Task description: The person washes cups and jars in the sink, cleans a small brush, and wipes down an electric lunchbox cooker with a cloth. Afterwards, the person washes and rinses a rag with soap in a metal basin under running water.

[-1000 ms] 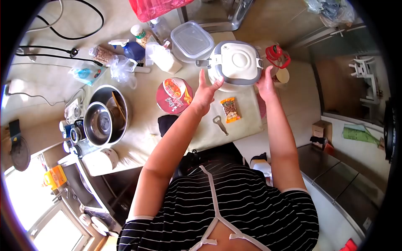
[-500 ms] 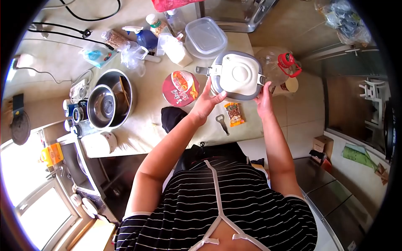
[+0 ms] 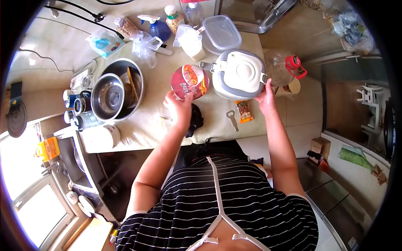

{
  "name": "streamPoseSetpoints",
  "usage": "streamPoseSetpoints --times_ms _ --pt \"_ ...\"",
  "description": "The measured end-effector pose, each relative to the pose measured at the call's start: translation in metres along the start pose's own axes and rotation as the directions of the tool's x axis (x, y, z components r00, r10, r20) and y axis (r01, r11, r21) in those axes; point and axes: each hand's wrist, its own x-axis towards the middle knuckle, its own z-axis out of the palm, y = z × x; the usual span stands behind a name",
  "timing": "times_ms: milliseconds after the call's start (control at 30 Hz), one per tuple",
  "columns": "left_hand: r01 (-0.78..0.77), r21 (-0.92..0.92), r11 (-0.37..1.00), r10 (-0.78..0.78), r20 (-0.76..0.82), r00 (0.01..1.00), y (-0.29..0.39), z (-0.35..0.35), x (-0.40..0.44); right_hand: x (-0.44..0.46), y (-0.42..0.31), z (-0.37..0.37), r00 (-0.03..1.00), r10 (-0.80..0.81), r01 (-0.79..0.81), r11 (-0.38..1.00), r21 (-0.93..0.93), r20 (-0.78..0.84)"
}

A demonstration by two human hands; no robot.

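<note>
A white lidded container (image 3: pixel 242 72) with a grey rim and side latches stands on the table before me. My right hand (image 3: pixel 266 99) holds its right side near the latch, with part of the fingers hidden by the container. My left hand (image 3: pixel 180 109) is off the container, fingers apart and slightly curled, holding nothing visible. It hovers at the near edge of a red instant noodle bowl (image 3: pixel 184 83); whether it touches the bowl I cannot tell. Beside that wrist lies a black cloth item (image 3: pixel 195 121), partly covered. A bottle opener (image 3: pixel 232 120) and a snack packet (image 3: pixel 244 111) lie near the right hand.
Steel bowls (image 3: pixel 107 98) with a wooden utensil stand at left, beside several jars (image 3: pixel 79 106) and a white tub (image 3: pixel 109 136). Along the back are a blue spray bottle (image 3: pixel 159 30), a clear plastic box (image 3: pixel 222 32) and a large red-capped bottle (image 3: pixel 278 69).
My left hand has let go of the container and moved left and down to the noodle bowl. The right hand remains on the container. The view has shifted slightly.
</note>
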Motion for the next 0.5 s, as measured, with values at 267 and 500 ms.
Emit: streamPoseSetpoints --times_ms 267,500 --pt "0.464 -0.488 0.739 -0.291 0.390 0.874 -0.017 -0.021 0.064 -0.027 0.020 0.028 0.999 0.004 -0.003 0.999 -0.037 0.047" --pt "0.348 -0.596 0.723 -0.165 0.341 0.926 -0.027 -0.046 0.099 -0.059 0.050 0.058 0.995 0.036 -0.020 0.986 -0.165 0.093"
